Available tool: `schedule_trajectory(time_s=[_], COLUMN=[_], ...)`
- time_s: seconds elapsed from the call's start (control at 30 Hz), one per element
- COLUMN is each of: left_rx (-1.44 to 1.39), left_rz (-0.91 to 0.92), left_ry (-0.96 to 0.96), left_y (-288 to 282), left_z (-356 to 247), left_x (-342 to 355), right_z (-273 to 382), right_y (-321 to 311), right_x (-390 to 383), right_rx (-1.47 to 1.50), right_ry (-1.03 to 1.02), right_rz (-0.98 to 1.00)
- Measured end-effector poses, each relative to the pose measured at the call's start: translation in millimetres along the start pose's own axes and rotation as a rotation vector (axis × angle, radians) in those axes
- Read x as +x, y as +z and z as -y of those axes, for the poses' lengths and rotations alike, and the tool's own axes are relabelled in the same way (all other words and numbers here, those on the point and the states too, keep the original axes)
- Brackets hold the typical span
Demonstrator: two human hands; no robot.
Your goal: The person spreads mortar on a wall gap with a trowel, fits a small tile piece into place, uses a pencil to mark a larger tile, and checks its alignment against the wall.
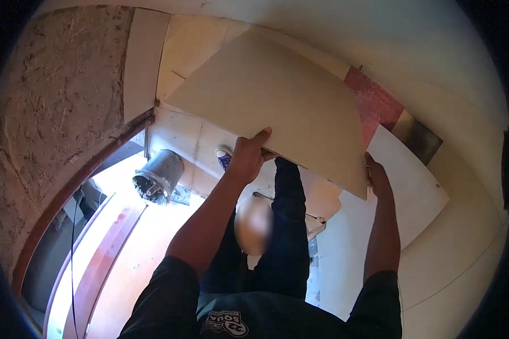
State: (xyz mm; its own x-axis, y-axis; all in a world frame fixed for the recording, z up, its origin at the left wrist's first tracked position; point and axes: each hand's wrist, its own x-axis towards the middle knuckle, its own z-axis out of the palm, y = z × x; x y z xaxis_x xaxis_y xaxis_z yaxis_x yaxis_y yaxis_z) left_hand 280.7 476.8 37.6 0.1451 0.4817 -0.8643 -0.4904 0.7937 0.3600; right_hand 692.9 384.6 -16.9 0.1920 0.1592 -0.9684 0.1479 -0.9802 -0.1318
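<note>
Along the near edge of a large beige slab (277, 101), my left hand (250, 157) has a pinching grip, thumb laid over the upper face and the other fingers tucked beneath. That forearm slants up and to the right from a dark short sleeve (167, 294). My right hand (380, 179) grips the slab's right edge near its closest corner, one finger reaching up along the edge and the rest partly hidden; this forearm rises nearly upright.

I have the slab in front of me, above my dark-trousered legs (291, 209). It is thin, flat and straight-sided, with a smooth, matt face. Its longest visible edge, the near one, runs from upper left down to lower right, one corner pointing away from me; the fisheye bend keeps me from telling its true long axis.

To the right, partly behind the slab, is a smooth white panel (410, 186). At my left, a dark cylindrical bucket (163, 169) lies tipped, its mouth crusted with lumpy grey stuff, below a rough, pitted brown wall (56, 85).
</note>
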Motion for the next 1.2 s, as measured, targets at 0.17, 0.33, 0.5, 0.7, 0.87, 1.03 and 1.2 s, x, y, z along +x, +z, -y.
schedule_trajectory(time_s=[0.17,0.33,0.5,0.7,0.87,1.03,1.2], left_rx=[0.047,-0.002,0.065,0.216,0.239,0.315,0.315], left_rz=[0.011,-0.025,-0.085,-0.099,-0.249,-0.3,-0.352], left_ry=[0.059,0.034,0.021,0.015,0.134,0.148,0.147], left_y=[14,22,32,6,-20,-51,-81], left_z=[-4,-14,-47,-93,-116,-124,-129], left_x=[-4,-13,-72,-137,-184,-219,-243], right_z=[8,24,4,18,2,-8,1], right_y=[22,17,29,95,145,182,206], right_x=[9,-12,-65,-139,-145,-144,-161], right_rx=[-0.116,-0.481,-0.422,-0.401,-0.279,-0.077,-0.681], right_ry=[-0.087,-0.087,-0.056,0.04,0.101,0.071,-0.156], right_rz=[-0.236,-0.234,-0.175,0.013,0.248,0.334,0.2])
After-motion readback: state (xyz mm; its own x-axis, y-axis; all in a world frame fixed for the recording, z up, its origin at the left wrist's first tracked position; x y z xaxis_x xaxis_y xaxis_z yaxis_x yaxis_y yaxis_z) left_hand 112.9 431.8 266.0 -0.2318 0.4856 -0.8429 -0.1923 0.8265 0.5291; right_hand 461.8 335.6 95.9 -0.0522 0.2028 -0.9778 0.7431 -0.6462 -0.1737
